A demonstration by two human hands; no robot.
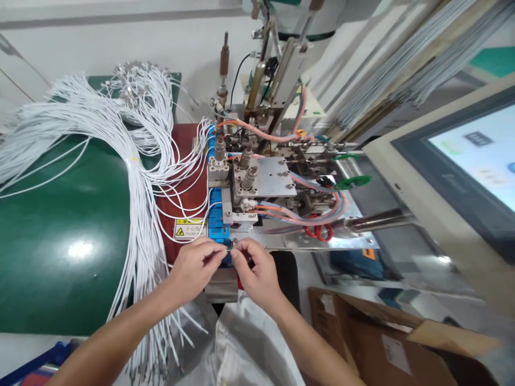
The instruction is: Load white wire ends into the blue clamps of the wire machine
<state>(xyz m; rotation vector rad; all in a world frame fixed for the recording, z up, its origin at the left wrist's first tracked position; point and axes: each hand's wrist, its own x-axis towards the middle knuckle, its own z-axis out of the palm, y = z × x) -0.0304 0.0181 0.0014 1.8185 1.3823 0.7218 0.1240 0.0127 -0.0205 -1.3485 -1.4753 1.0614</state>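
My left hand and my right hand meet at the near end of a row of blue fixture blocks on a machine. Thumb and fingers of each hand are pinched together. Between the fingertips shows a tiny bit of green, most likely wire ends, too small to make out fully. White cables lie in a thick bundle left of my left hand, and several of them run into the blue blocks. A metal clamping unit with hoses sits just beyond my hands.
A green table carries the cable bundle on the left. On the right stands a screen panel, with a cardboard box below it. A green-rimmed spool sits at the machine's right side, and a yellow warning label at its front left.
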